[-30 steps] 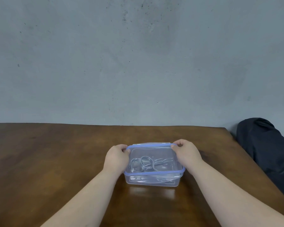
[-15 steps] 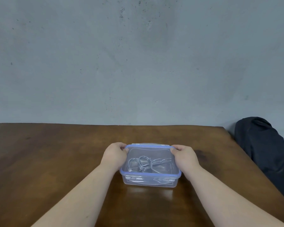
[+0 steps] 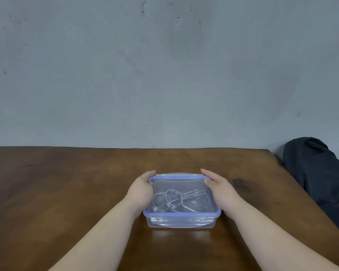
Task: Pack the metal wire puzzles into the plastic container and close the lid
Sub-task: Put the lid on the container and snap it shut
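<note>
A clear plastic container [image 3: 181,222] stands on the wooden table, with its blue-rimmed clear lid [image 3: 182,181] lying on top. Through the lid I see the metal wire puzzles [image 3: 169,199], rings and bent rods, inside. My left hand [image 3: 141,190] rests on the lid's left edge, fingers curled around the far left corner. My right hand [image 3: 220,189] lies along the lid's right edge, fingers stretched toward the far right corner. The side latches are hidden under my hands.
The wooden table [image 3: 67,192] runs back to a grey wall. A dark bag [image 3: 319,178] sits off the table's right edge.
The container has come a little nearer to me and the lid now sits lower and flatter on it. Both hands slid from the far corners onto the side edges.
</note>
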The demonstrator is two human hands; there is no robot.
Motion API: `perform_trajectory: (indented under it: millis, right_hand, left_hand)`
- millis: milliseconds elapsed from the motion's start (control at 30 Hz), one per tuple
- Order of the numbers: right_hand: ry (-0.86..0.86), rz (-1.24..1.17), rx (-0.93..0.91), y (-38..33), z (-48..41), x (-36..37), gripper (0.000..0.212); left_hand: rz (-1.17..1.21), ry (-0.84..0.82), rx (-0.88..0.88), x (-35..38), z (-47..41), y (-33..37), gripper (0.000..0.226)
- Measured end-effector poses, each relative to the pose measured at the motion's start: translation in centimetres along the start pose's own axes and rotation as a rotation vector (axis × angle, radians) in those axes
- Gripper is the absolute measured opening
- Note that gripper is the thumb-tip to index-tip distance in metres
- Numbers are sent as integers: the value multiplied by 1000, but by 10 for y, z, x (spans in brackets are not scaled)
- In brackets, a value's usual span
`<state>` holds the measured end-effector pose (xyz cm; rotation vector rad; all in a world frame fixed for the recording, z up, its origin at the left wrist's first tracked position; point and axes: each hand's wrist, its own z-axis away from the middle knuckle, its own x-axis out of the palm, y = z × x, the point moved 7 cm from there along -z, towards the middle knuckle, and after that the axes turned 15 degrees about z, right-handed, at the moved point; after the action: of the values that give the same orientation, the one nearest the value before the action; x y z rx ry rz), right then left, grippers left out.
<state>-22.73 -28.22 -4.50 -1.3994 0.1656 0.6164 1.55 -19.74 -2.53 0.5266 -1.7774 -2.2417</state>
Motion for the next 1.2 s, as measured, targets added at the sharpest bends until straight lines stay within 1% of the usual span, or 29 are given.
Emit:
perform_trajectory:
  millis: [67,167,233,300,333,367,400,433,467,500,533,567,600,633,700,733,800,900,967,1100,1200]
  right_hand:
    - [-61,-167,1,5,-4,6,39]
    - [-109,-493,13,10,-4,14,42]
    - [-126,-603,12,10,-4,17,43]
    - [-146,-610,0,9,-3,19,44]
    - [-161,-601,-8,8,-3,19,44]
    - [-176,-582,-11,8,-3,19,43]
    - [-192,-526,-29,7,-3,17,42]
    - [-201,-410,-73,4,-3,13,39]
    - [-196,-198,-153,-1,-2,7,40]
    - [-188,100,-247,-9,-1,2,50]
    - [-197,410,-341,-17,1,-2,70]
    - [-219,667,-417,-25,3,-2,89]
    - [-258,857,-465,-32,7,0,104]
    - [-314,989,-492,-39,13,3,114]
    - [-426,1165,-495,-46,21,13,129]
    - [-461,1232,-486,-48,25,17,132]
    - [-477,1327,-464,-51,27,22,134]
    - [-446,1445,-486,-62,26,29,129]
    - [-417,1473,-498,-66,28,31,125]
    - [-363,1328,-445,-54,38,31,122]
    - [-260,1210,-454,-46,49,29,118]
  left_hand:
    - [119,-30,-29,4,0,-5,49]
    - [423,-79,-67,7,3,-10,47]
    - [554,-98,-82,8,5,-10,45]
    - [576,-126,-91,11,5,-11,46]
    - [535,-142,-96,11,3,-13,47]
    - [442,-152,-80,9,0,-15,48]
    - [282,-164,-34,7,-2,-13,49]
    - [64,-190,38,6,-2,-7,53]
    - [-181,-244,112,8,1,0,64]
    - [-414,-317,187,13,5,6,78]
    - [-616,-399,243,19,10,11,94]
    - [-775,-483,268,25,16,14,109]
    - [-899,-552,260,29,22,16,122]
    - [-986,-596,238,31,24,16,132]
    - [-1097,-621,192,33,27,17,141]
    - [-1126,-616,181,34,28,18,143]
    - [-1166,-596,206,38,31,22,140]
    - [-1218,-566,260,43,32,27,131]
    - [-1242,-556,272,45,31,28,130]
    - [-1204,-502,296,44,37,23,122]
    - [-1139,-446,361,42,45,15,115]
